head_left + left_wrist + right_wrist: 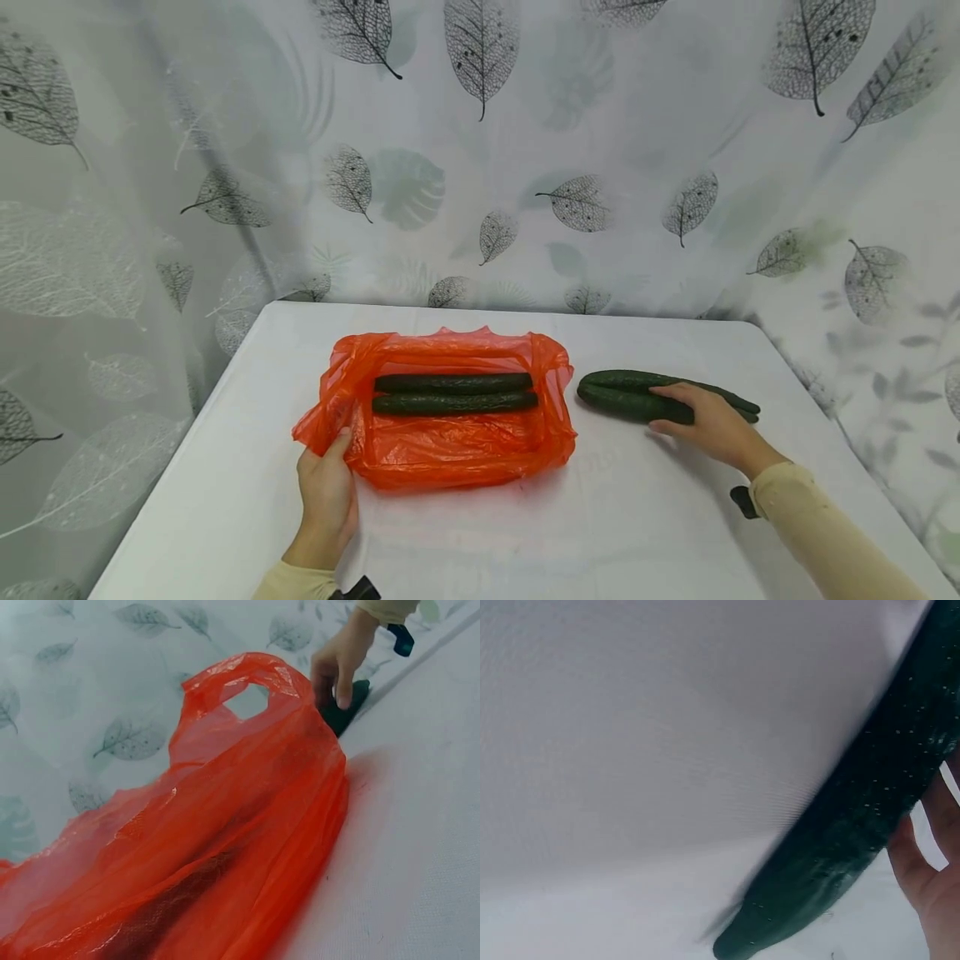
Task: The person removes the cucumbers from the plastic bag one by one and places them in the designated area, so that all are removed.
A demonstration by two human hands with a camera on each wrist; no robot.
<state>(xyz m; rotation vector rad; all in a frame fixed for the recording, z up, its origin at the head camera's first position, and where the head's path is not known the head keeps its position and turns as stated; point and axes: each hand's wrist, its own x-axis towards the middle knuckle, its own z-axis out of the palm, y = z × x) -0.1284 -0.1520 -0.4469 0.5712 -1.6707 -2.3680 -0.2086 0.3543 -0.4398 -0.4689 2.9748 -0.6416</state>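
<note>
An orange-red plastic bag (450, 477) lies spread open on the white table, with two dark green cucumbers (453, 405) side by side inside it. At its left edge, my left hand (327, 496) pinches the film between thumb and fingers. Right of the bag, two more cucumbers lie together, the far cucumber (637, 378) behind the near cucumber (622, 402). My right hand (708, 425) grips the near one around its middle, thumb on the front side. In the right wrist view this cucumber (847, 817) runs diagonally, its tapered end low, with fingers (911, 862) against its side.
The white table (525, 542) ends at a back edge just behind the bag. A leaf-print curtain (517, 167) hangs behind and along both sides. In the left wrist view, one bag handle loop (251, 664) stands up.
</note>
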